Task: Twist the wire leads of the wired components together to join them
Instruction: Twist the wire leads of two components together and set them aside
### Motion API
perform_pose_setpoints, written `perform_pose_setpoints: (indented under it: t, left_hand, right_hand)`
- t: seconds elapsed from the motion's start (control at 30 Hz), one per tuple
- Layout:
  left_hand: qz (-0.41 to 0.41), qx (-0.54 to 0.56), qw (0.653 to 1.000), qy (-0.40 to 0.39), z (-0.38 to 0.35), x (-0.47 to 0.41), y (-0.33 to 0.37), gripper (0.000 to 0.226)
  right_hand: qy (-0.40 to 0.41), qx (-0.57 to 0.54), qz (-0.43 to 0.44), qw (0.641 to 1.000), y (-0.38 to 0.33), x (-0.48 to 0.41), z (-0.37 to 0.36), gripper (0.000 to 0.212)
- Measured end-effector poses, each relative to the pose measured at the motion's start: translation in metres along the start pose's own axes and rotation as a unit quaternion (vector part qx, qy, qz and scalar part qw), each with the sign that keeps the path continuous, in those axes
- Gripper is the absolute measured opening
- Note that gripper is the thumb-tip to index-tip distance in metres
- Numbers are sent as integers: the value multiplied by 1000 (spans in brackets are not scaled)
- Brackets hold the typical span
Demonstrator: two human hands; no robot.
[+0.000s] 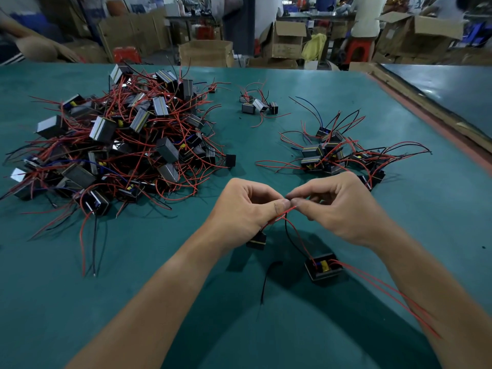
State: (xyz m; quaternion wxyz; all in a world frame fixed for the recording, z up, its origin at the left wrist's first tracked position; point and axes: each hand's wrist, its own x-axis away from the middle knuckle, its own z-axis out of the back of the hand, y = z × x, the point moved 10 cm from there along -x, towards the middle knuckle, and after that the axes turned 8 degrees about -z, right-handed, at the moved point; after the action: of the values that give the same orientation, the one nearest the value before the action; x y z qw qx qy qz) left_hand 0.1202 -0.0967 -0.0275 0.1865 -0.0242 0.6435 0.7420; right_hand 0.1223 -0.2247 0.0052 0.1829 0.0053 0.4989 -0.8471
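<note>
Left hand (246,209) and right hand (335,206) pinch red lead tips (288,209) together above table (239,145) | two components (323,267) hang below | small joined cluster (330,155) right | big untwisted pile (119,145) left, most remains

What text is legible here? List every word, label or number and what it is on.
No text can be read.
Boxes behind the table: any print is too blurred.
Pile and the component by the hands: no legible marks.
</note>
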Motion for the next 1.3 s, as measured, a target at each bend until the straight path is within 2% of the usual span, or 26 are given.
perform_pose_setpoints:
  t: [0.3, 0.4, 0.5, 0.63, 0.77, 0.93, 1.03, 1.13, 1.3]
  left_hand:
    - [-29, -48, 998, -3, 1, 0, 4, 16]
    - [-83, -157, 984, 3, 1, 2, 14, 14]
    - [-162, -282, 945, 3, -4, 6, 33, 11]
    - [-170, -279, 945, 18, 0, 6, 35, 11]
    - [-176, -281, 943, 16, 0, 7, 37, 11]
    - [-217, -315, 924, -6, -8, 9, 45, 10]
    - [-199, -275, 941, -1, -5, 8, 41, 11]
    - [-116, -173, 978, 5, 1, 3, 25, 15]
    - [-26, -53, 998, -30, -5, 1, 10, 19]
  right_hand:
    - [-12, 10, -14, 1000, 7, -1, -1, 20]
    - [-22, 27, -50, 998, 17, -2, -4, 18]
    - [-34, 15, -97, 995, 28, -3, -8, 18]
    - [-19, -41, -105, 993, 27, -3, -5, 12]
    - [-23, -32, -104, 994, 24, -2, -6, 14]
    - [-73, -68, -178, 979, 38, 1, -15, 25]
    - [-66, -67, -148, 985, 31, 0, -13, 20]
    - [-53, -38, -61, 996, 11, 1, -7, 17]
    - [-62, 3, 6, 998, -1, 6, -1, 6]
